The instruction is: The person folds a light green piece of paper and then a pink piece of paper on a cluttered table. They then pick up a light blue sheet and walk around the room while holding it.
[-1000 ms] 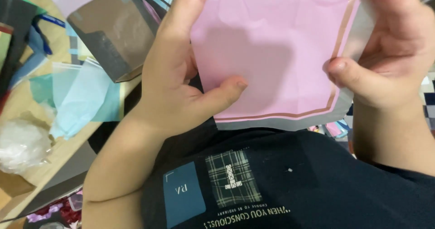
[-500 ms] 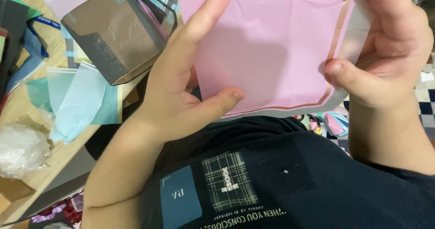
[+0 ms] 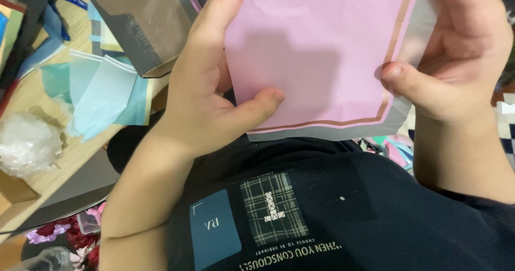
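I hold a pink sheet of paper point(image 3: 316, 51) with a thin copper line and a grey border, up in front of my chest. My left hand point(image 3: 214, 99) grips its left edge, thumb pressed on the pink face near the lower corner. My right hand point(image 3: 456, 61) grips the right edge, thumb on the border. The sheet's top runs out of the frame. Below it is my dark shirt point(image 3: 332, 212) with a printed patch.
To the left, a wooden table point(image 3: 80, 153) carries pale blue and teal tissue sheets point(image 3: 102, 94), a brown cardboard box point(image 3: 139, 24), crumpled clear plastic point(image 3: 27, 142) and dark items at the far corner. Red and purple flowers point(image 3: 70, 233) lie below the table edge.
The pink sheet and both hands have shifted slightly up and to the right. My grip on both edges is the same.
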